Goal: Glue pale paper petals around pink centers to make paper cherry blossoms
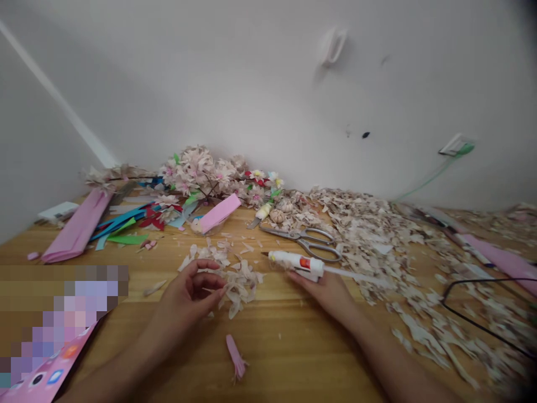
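My left hand [191, 291] rests on the wooden table [293, 347], fingers curled in a pinch around a small pale paper petal at the edge of a little heap of petals [239, 282]. My right hand [325, 291] grips a white hot glue gun [297, 262], its nozzle pointing left toward the heap and a glue stick sticking out to the right. A pink folded paper piece [236, 356] lies on the table between my forearms.
Metal scissors [310, 240] lie behind the glue gun. Paper flowers [210, 173] and coloured paper strips [121, 224] pile up at the back left, pink sheets [78, 229] beside them. Paper scraps [398, 246] cover the right side, crossed by a black cable [474, 319]. A phone [46, 364] lies at front left.
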A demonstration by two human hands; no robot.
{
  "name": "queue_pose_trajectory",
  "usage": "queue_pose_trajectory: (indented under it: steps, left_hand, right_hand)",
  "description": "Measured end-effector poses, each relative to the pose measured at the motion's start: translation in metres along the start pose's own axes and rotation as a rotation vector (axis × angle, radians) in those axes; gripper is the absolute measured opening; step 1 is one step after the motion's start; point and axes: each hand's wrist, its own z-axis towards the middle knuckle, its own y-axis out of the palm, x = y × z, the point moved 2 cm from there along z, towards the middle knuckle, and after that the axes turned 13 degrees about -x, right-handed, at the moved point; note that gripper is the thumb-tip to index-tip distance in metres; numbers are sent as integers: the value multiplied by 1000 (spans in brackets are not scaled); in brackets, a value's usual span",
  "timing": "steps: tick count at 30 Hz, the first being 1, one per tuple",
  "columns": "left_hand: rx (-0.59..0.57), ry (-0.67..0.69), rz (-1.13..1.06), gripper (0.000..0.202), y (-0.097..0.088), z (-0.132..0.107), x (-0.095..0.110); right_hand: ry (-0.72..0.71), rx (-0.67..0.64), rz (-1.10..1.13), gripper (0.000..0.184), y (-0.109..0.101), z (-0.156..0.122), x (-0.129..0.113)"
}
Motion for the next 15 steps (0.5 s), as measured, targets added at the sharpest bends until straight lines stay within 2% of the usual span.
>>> queue_pose_trajectory:
  steps: [2,7,11,15]
  left_hand:
    - [9,19,19,37,-1,0,1]
    - [16,83,28,32,0,-1,4]
    - [14,92,66,29,-1,-1,5]
    - [17,97,113,27,-2,-2,7]
  right_hand:
    - [35,18,0,37,-5,5,4]
    - [-1,27,-66,36,-10,7,0]
    - [45,38,-196,36,-12,6,-1]
    - [-6,29,-341,46,-31,-6,-1]
